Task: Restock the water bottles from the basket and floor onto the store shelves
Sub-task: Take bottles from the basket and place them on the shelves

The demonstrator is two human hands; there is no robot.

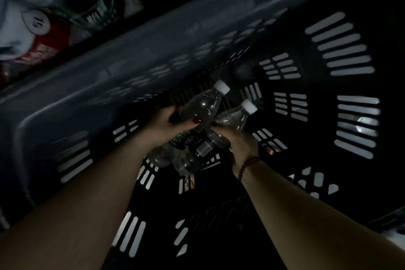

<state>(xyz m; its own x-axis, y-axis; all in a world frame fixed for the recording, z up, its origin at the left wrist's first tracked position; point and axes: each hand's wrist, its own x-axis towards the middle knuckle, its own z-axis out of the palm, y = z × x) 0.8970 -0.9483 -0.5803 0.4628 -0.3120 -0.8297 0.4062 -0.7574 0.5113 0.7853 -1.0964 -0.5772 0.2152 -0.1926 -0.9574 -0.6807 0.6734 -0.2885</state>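
While both arms reach down into the dark slotted plastic basket (131,55), I see the left hand (167,124) curled round a clear white-capped water bottle (202,105) and the right hand (240,141) gripping a second capped bottle (235,116) beside it; more bottles (185,161) beneath are half hidden and murky.

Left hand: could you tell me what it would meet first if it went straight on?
Gripping a bottle, the left hand would probably meet the basket's slotted wall first; depth is unclear.

Wall: we meet the basket wall (131,55) from nine to twelve o'clock.
Room: we find open basket floor (317,85) toward three o'clock.
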